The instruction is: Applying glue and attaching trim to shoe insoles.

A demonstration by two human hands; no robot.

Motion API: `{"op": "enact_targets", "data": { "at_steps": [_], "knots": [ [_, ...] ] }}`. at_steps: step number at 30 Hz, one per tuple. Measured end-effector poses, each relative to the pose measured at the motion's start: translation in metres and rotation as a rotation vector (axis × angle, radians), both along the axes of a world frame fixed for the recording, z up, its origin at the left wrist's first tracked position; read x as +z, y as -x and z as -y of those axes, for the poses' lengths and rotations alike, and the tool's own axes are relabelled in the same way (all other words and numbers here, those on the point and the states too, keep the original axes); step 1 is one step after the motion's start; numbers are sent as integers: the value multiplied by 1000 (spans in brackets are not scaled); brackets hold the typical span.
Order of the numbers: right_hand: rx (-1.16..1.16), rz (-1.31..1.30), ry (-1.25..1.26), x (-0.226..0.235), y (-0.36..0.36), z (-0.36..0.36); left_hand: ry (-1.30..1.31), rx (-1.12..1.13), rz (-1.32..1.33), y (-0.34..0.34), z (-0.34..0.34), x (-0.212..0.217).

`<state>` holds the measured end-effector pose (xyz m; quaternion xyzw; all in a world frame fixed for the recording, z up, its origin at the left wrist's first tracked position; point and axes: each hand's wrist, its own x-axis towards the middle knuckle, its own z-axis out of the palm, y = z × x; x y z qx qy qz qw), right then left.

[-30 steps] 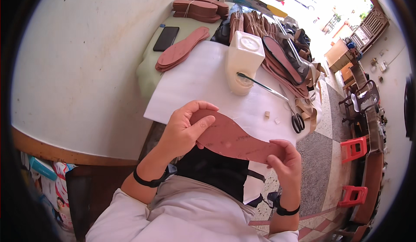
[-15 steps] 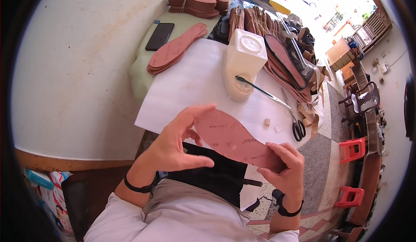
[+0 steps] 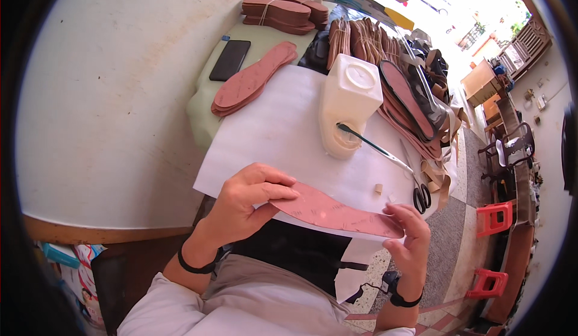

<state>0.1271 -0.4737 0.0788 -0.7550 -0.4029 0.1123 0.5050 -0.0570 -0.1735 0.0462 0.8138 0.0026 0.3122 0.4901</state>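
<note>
Above the near edge of the table I hold a reddish-brown shoe insole [image 3: 334, 213], tilted so it looks narrow. My left hand [image 3: 245, 200] pinches its left end, fingers on top and thumb underneath. At the other end, my right hand [image 3: 410, 233] curls round the insole, fingertips at the upper edge and thumb by the lower one. Beyond my hands stands a cream plastic container [image 3: 352, 104] with a side opening. A dark-bristled brush [image 3: 379, 149] rests in that opening, its pale handle pointing right. Black-handled scissors [image 3: 422, 197] lie to the right.
A small stack of insoles [image 3: 250, 83] lies beside a dark phone [image 3: 230, 60] at the left. Tied insole bundles [image 3: 277, 14] sit at the back. More insoles [image 3: 409, 104] line the right side. Red stools [image 3: 494, 218] stand on the floor.
My left hand has closed on the insole's left end, where its fingers were spread before. The insole has tipped flatter and shifted slightly toward me. My right hand's fingers have moved to its end.
</note>
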Motion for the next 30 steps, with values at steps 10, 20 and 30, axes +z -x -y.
{"op": "enact_targets", "data": {
  "at_steps": [10, 20, 30],
  "knots": [
    [-366, 22, -91, 5, -23, 28, 502, 121, -210, 23, -9, -13],
    [-70, 338, 285, 44, -105, -34, 402, -16, -141, 35, 3, -7],
    [121, 322, 492, 29, -113, -72, 4, 92, -63, 35, 4, 3]
  ]
}}
